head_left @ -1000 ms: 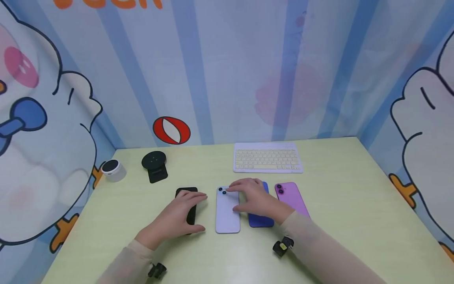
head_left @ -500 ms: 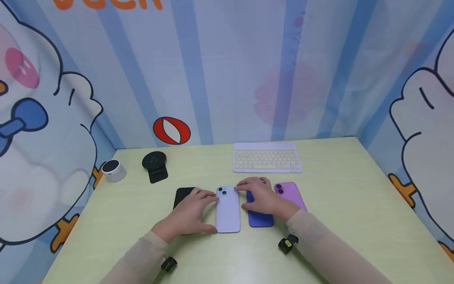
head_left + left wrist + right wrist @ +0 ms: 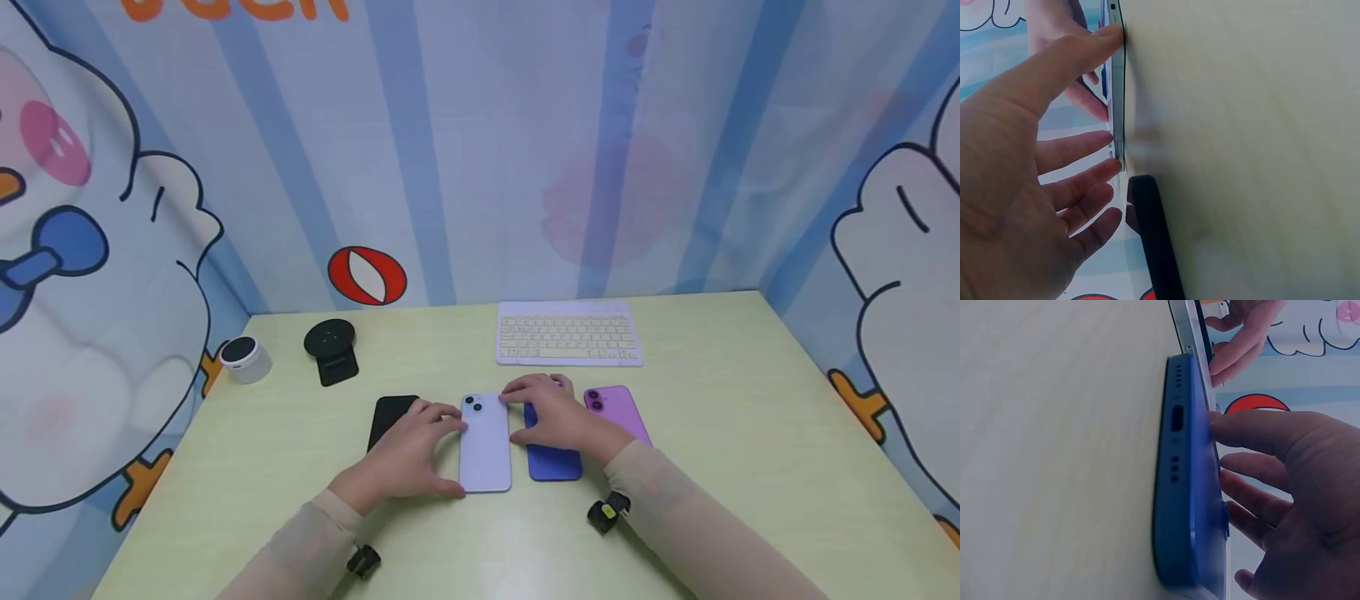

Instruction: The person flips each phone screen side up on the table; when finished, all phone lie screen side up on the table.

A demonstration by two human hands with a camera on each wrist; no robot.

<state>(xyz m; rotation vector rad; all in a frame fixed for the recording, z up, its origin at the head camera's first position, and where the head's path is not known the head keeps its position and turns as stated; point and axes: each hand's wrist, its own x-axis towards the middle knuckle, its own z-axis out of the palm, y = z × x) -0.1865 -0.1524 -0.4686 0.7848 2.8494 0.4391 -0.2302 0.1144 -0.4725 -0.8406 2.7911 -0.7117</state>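
A lavender phone [image 3: 485,454] lies back up on the table, its two camera lenses at the top left. Along its left side is my left hand [image 3: 412,454], thumb at the lower left corner and fingertips at the edge; in the left wrist view the thumb [image 3: 1107,40] touches the phone's side [image 3: 1119,87]. My right hand [image 3: 555,417] reaches over a dark blue phone [image 3: 555,465], its index fingertip at the lavender phone's upper right edge and its thumb near the right side. The left hand partly covers a black phone [image 3: 392,410].
A pink-purple phone [image 3: 618,408] lies right of the blue one, partly behind the right wrist. Behind them is a lavender keyboard [image 3: 570,333]. Back left are a black round-topped stand [image 3: 332,342] and a white cylinder with a black top [image 3: 246,360]. A printed curtain [image 3: 480,167] borders the table.
My left hand has moved right, from over the black phone to the lavender phone's left edge. My right hand has drawn slightly right, off the lavender phone's back to its right edge.
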